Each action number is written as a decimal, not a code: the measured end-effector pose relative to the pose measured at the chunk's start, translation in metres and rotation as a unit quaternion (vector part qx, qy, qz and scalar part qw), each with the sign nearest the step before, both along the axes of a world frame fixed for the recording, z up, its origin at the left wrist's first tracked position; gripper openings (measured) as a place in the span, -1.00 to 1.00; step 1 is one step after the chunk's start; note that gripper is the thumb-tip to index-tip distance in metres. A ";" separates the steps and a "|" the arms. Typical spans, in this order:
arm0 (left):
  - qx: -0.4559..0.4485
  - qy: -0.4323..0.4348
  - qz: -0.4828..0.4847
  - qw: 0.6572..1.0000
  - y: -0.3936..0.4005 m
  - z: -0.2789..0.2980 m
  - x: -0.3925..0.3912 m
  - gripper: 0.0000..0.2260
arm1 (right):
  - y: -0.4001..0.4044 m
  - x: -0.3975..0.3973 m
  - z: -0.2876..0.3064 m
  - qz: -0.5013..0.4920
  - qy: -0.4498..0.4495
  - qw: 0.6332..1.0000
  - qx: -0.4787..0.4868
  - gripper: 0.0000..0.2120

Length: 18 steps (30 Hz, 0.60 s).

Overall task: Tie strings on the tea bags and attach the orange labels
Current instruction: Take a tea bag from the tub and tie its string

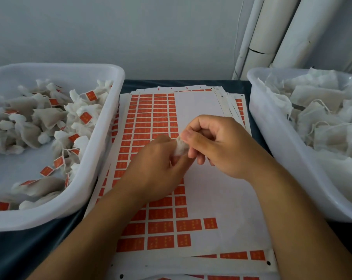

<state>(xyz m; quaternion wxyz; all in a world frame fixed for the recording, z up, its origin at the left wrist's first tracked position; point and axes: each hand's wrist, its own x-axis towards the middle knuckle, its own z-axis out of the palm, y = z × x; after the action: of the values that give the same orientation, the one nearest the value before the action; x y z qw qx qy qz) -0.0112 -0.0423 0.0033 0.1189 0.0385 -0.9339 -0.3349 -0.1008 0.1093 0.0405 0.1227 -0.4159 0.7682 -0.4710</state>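
A small white tea bag (pixel 180 147) is bunched between both hands above the label sheets. My left hand (pixel 155 168) grips its lower part from below, fingers curled round it. My right hand (pixel 217 144) pinches the bag's top with thumb and fingers. Most of the bag is hidden by the fingers, and no string shows clearly. Beneath the hands lies a white sheet of orange labels (pixel 151 122), partly peeled on its right side.
A white tub (pixel 102 138) on the left holds several tied tea bags with orange labels. Another white tub (pixel 272 142) on the right holds untied tea bags with loose strings. More label sheets are stacked underneath on a dark table (pixel 39 245). White pipes (pixel 272 37) stand at the back right.
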 end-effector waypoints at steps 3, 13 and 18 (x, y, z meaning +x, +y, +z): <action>0.003 0.001 -0.017 1.000 0.004 0.000 0.002 -0.41 | 0.000 -0.001 0.000 0.002 -0.016 1.000 -0.004 -0.84; 0.168 -0.015 -0.001 0.986 0.006 -0.001 0.003 -0.64 | -0.002 -0.004 -0.002 -0.060 -0.005 0.998 -0.034 -0.72; 0.228 -0.019 -0.001 0.974 0.004 0.001 0.002 -0.45 | -0.004 -0.004 -0.009 -0.050 0.054 0.997 0.032 -0.83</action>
<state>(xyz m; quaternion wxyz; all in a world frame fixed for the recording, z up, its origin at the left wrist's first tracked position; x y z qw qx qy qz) -0.0088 -0.0384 0.0040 0.0892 0.0703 -0.8352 -0.5380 -0.1046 0.1058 0.0319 0.0708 -0.3973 0.8085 -0.4284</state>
